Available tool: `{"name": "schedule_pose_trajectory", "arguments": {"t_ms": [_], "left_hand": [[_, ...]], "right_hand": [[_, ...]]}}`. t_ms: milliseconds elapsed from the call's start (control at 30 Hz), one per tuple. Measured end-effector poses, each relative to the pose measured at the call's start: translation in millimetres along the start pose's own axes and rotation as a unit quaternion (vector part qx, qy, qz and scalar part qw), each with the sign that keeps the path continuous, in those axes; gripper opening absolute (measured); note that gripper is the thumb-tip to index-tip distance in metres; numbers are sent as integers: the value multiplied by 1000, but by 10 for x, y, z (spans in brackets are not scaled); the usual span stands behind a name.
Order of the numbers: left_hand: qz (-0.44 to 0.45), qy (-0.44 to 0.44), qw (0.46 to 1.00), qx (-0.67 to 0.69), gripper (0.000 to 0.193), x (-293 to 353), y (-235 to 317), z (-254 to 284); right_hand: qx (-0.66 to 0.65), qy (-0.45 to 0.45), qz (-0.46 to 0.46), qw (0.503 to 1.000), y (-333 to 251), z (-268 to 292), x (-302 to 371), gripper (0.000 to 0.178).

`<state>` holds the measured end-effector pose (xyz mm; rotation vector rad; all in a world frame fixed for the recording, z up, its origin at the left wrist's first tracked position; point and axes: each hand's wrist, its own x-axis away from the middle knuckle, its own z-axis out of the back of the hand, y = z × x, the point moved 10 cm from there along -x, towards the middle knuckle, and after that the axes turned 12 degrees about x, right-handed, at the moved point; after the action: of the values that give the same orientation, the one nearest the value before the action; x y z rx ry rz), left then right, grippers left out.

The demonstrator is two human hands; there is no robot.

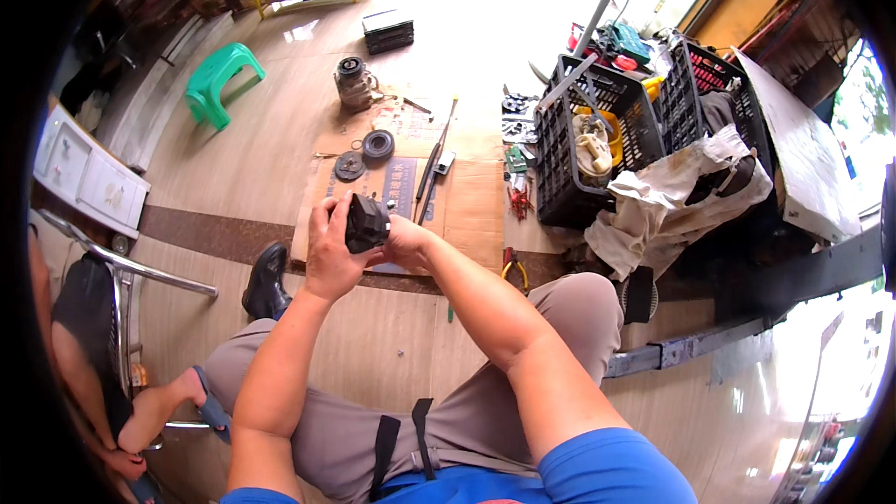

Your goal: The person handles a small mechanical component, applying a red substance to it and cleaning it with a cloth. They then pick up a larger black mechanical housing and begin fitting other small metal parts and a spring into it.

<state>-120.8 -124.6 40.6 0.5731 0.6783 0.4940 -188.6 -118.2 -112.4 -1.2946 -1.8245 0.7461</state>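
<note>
Black part, between fingers, apparently gripped

Large pale characters stand on a blue-grey panel printed on the flattened brown cardboard laid over a tiled floor. Farther up the same sheet, smaller red print marks a lighter patch, its lines too small and blurred to make out from above. These two areas of print on the cardboard are the clearest lettering in view.
</note>
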Motion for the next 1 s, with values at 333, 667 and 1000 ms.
{"name": "schedule_pose_trajectory", "arguments": {"t_ms": [333,667,1000], "left_hand": [[35,9,997,63,87,34,-117,82],[270,106,796,531,30,120,-940,115],[293,63,650,699,38,112,-1010,16]], "right_hand": [[8,50,-34,998,-39,-131,78,21],[-18,-37,-63,997,-78,-114,58,33],[92,-42,-11,995,-576,-378,90,25]]}}
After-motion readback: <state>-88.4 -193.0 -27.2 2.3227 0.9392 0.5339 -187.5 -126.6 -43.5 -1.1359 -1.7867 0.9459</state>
